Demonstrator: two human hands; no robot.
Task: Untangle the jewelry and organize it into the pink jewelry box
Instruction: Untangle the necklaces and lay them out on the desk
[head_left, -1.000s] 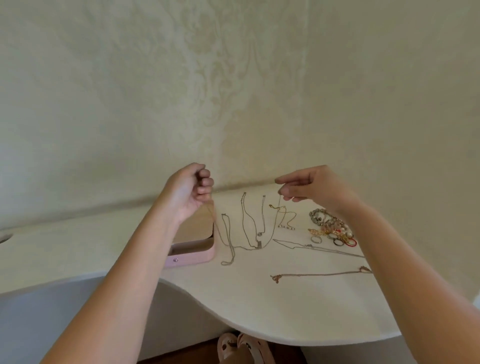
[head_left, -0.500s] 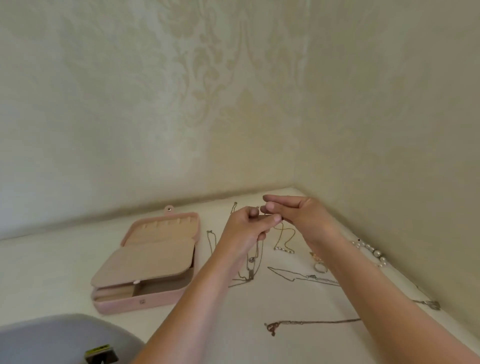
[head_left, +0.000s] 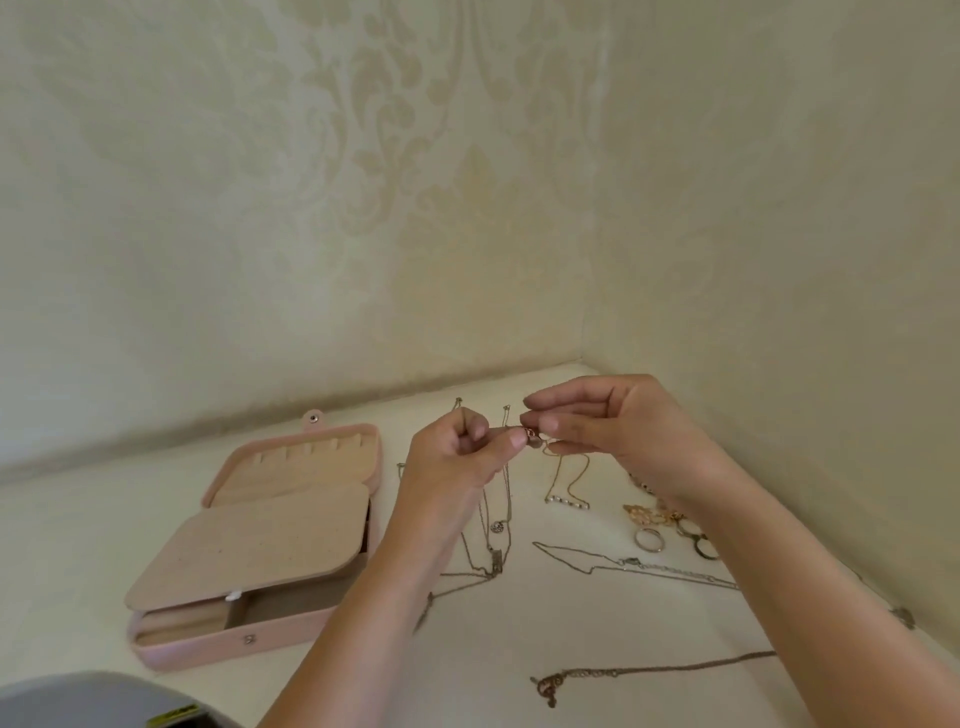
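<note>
At frame centre your left hand and right hand pinch a small rose-gold jewelry piece above the cream tabletop, below damask-patterned cream wallpaper.

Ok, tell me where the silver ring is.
In the head view, the silver ring lies on the table, right of centre, just in front of the gold filigree piece.

no legible text anywhere, yellow-and-black label on grey object at lower left, too blurred to read
</note>
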